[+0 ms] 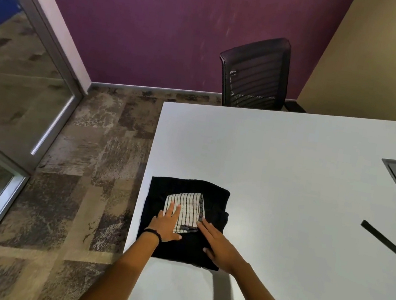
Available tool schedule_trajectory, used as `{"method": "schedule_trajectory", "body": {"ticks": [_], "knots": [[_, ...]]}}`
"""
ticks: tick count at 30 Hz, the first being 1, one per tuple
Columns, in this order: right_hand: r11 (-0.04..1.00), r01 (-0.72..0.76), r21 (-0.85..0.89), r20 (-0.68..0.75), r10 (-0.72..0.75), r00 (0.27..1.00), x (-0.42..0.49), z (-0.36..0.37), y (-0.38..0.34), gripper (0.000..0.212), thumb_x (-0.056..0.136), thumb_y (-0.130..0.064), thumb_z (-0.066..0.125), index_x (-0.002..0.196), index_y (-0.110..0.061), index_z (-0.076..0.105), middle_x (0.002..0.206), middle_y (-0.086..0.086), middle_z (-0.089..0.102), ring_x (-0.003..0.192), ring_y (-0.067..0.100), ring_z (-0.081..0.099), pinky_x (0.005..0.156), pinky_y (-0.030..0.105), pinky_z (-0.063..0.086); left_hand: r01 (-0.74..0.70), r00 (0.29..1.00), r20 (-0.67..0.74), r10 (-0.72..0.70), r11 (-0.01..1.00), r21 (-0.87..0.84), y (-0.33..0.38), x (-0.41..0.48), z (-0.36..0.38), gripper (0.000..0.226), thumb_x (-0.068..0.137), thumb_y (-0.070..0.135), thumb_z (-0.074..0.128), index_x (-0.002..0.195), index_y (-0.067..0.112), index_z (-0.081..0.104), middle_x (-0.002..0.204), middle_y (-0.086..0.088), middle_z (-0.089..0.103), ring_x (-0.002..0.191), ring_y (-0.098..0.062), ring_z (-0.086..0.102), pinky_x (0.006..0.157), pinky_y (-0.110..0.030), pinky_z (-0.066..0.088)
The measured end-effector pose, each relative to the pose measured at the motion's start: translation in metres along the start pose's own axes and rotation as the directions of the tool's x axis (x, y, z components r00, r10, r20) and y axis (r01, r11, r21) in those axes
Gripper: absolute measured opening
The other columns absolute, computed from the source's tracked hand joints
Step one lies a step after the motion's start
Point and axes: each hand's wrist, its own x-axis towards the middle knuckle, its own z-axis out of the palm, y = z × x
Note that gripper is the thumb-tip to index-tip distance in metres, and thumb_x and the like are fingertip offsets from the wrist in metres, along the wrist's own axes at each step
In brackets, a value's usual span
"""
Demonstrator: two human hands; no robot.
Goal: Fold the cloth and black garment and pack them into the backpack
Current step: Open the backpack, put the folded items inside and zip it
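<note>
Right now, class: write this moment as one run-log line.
stage: both folded, not packed | cloth: atop garment | left hand: flat on cloth | right hand: flat on garment, beside cloth

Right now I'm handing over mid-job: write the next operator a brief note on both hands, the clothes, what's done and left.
Left hand: open, fingers flat on the checked cloth.
Right hand: open, flat on the black garment, fingertips at the cloth's right edge.
Cloth folded, lying on the folded garment, near the left edge of the white table. Backpack not in view.
Done: both look folded and stacked.
Left: find the backpack, pack both in.
</note>
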Motion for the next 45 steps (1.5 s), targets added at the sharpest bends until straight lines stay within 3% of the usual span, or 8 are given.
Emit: {"method": "schedule_trajectory", "body": {"ticks": [3, 7, 13, 16, 25, 35, 40, 45], "knots": [[0.999, -0.017, 0.045, -0.084, 0.021, 0.996, -0.026, -0.006, 0.017, 0.059, 0.098, -0.029, 0.039, 0.148, -0.029, 0.006, 0.157, -0.009, -0.002, 0.145, 0.015, 0.011, 0.118, 0.028, 0.015, 0.010, 1.000, 0.007, -0.011, 0.994, 0.107, 0.015, 0.001, -0.017, 0.088, 0.089, 0.046, 0.056, 0.151, 0.015, 0.001, 0.157, -0.015, 0.000, 0.144, -0.038, 0.001, 0.116, -0.051, 0.011], [0.991, -0.093, 0.098, -0.258, 0.116, 0.959, -0.067, -0.028, 0.049, 0.065, 0.090, -0.062, 0.007, 0.146, -0.029, 0.011, 0.155, -0.011, 0.005, 0.143, 0.004, 0.009, 0.117, 0.023, 0.014, -0.141, 0.987, -0.059, 0.151, 0.979, 0.144, 0.061, 0.008, -0.045, 0.101, 0.083, 0.040, 0.067, 0.151, 0.016, -0.004, 0.156, -0.015, -0.014, 0.145, -0.033, -0.007, 0.119, -0.044, 0.008], [0.954, -0.266, 0.139, -0.464, 0.300, 0.833, -0.143, -0.080, 0.116, 0.057, 0.096, -0.053, 0.016, 0.145, -0.024, 0.021, 0.154, -0.007, 0.014, 0.139, 0.002, 0.014, 0.114, 0.021, 0.018, -0.424, 0.896, -0.109, 0.431, 0.902, 0.082, 0.179, 0.029, -0.077, 0.079, 0.092, 0.039, 0.054, 0.151, 0.021, 0.004, 0.158, -0.008, -0.007, 0.147, -0.022, 0.000, 0.119, -0.037, 0.009], [0.917, -0.339, 0.209, -0.531, 0.398, 0.748, -0.186, -0.111, 0.152, 0.052, 0.098, -0.021, 0.039, 0.144, -0.032, 0.018, 0.155, -0.011, 0.012, 0.140, 0.000, 0.015, 0.114, 0.022, 0.020, -0.515, 0.841, -0.158, 0.517, 0.855, 0.055, 0.243, 0.033, -0.082, 0.063, 0.096, 0.035, 0.050, 0.149, 0.024, 0.018, 0.159, -0.004, 0.009, 0.145, -0.020, 0.012, 0.117, -0.034, 0.016], [0.756, -0.476, 0.449, -0.763, 0.601, 0.237, -0.321, -0.211, 0.235, 0.057, 0.093, 0.001, 0.044, 0.143, -0.022, 0.029, 0.153, -0.005, 0.020, 0.138, 0.002, 0.020, 0.106, 0.001, 0.012, -0.748, 0.643, -0.172, 0.747, 0.660, 0.073, 0.442, 0.049, -0.088, 0.054, 0.097, 0.035, 0.047, 0.146, 0.029, 0.026, 0.155, 0.004, 0.024, 0.143, -0.013, 0.021, 0.112, -0.025, 0.019], [0.575, -0.533, 0.621, -0.781, 0.397, -0.482, -0.494, -0.283, 0.297, 0.050, 0.095, -0.002, 0.042, 0.142, -0.016, 0.033, 0.155, -0.002, 0.020, 0.143, 0.015, 0.015, 0.113, 0.026, 0.017, -0.909, 0.415, -0.152, 0.897, 0.414, -0.035, 0.675, 0.062, -0.089, 0.058, 0.094, 0.025, 0.053, 0.146, 0.022, 0.028, 0.152, -0.001, 0.031, 0.139, -0.018, 0.029, 0.112, -0.031, 0.026], [0.480, -0.511, 0.713, -0.680, 0.296, -0.671, -0.552, -0.294, 0.320, 0.053, 0.091, -0.005, 0.047, 0.141, -0.009, 0.031, 0.153, 0.014, 0.019, 0.141, 0.028, 0.015, 0.106, 0.012, 0.005, -0.949, 0.315, -0.156, 0.936, 0.307, -0.075, 0.775, 0.064, -0.086, 0.062, 0.093, 0.020, 0.057, 0.146, 0.015, 0.025, 0.151, -0.006, 0.031, 0.139, -0.019, 0.029, 0.109, -0.025, 0.024], [0.511, -0.231, 0.828, -0.474, 0.417, -0.776, -0.586, -0.305, 0.341, 0.065, 0.090, -0.021, 0.058, 0.144, -0.011, 0.023, 0.150, 0.013, 0.027, 0.140, 0.026, 0.024, 0.111, 0.026, 0.017, -0.966, 0.257, -0.220, 0.941, 0.255, -0.039, 0.856, 0.067, -0.088, 0.071, 0.090, 0.016, 0.059, 0.148, 0.009, 0.020, 0.151, -0.013, 0.027, 0.140, -0.024, 0.027, 0.111, -0.025, 0.021]]}}
